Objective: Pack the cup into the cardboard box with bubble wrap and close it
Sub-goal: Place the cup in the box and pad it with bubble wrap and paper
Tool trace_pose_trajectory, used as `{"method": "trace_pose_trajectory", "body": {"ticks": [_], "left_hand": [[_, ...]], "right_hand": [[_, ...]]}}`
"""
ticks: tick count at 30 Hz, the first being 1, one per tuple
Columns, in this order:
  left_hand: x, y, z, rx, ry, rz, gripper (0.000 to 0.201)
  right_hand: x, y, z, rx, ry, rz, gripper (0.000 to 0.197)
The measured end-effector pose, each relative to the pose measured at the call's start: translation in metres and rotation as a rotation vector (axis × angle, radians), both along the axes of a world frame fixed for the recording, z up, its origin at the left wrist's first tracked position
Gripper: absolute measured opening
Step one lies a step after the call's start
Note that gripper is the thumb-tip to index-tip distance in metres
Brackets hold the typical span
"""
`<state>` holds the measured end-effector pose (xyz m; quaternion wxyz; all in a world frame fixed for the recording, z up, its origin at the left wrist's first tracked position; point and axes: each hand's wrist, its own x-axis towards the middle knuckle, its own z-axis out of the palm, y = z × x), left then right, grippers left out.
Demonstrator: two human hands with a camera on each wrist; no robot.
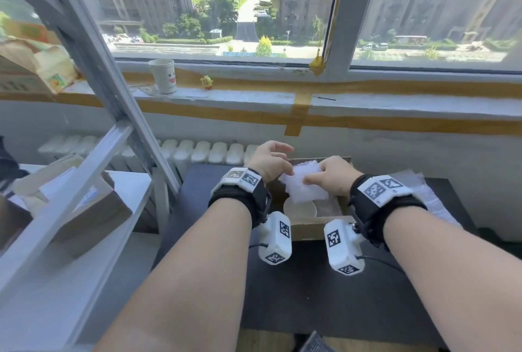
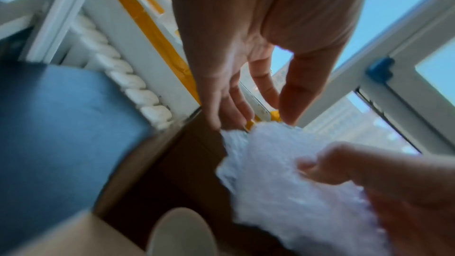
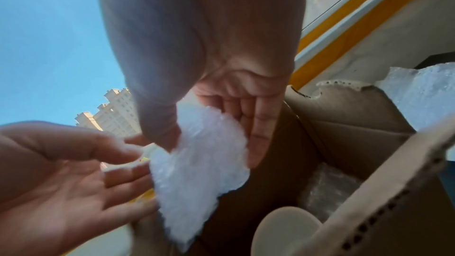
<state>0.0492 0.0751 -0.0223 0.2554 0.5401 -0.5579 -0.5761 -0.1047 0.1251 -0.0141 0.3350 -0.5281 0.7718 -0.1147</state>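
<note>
An open cardboard box (image 1: 310, 229) stands on the black table (image 1: 310, 300). A pale cup (image 1: 300, 209) sits inside it, also seen in the wrist views (image 2: 182, 233) (image 3: 283, 229). Over the box, my right hand (image 1: 332, 177) pinches a small white piece of bubble wrap (image 1: 303, 186) between thumb and fingers (image 3: 256, 124). My left hand (image 1: 269, 162) hovers at the wrap's left edge with straight, spread fingers (image 2: 221, 108) near or touching the wrap (image 2: 283, 182). More wrap (image 3: 325, 192) lines the box bottom beside the cup.
A larger sheet of bubble wrap (image 1: 436, 196) lies on the table to the right of the box. A white shelf unit (image 1: 84, 210) with cartons stands close on the left. Behind are a radiator (image 1: 197, 151) and a window sill with a paper cup (image 1: 163, 76).
</note>
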Motion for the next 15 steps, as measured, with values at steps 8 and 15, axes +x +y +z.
{"method": "trace_pose_trajectory", "body": {"ticks": [8, 15], "left_hand": [[0.02, -0.024, -0.029, -0.025, -0.593, 0.009, 0.052], [0.021, -0.035, -0.044, 0.072, -0.54, -0.021, 0.023]], "right_hand": [[0.003, -0.036, -0.038, 0.302, 0.025, -0.025, 0.027], [0.037, -0.056, -0.058, 0.263, 0.094, 0.1, 0.035]]}}
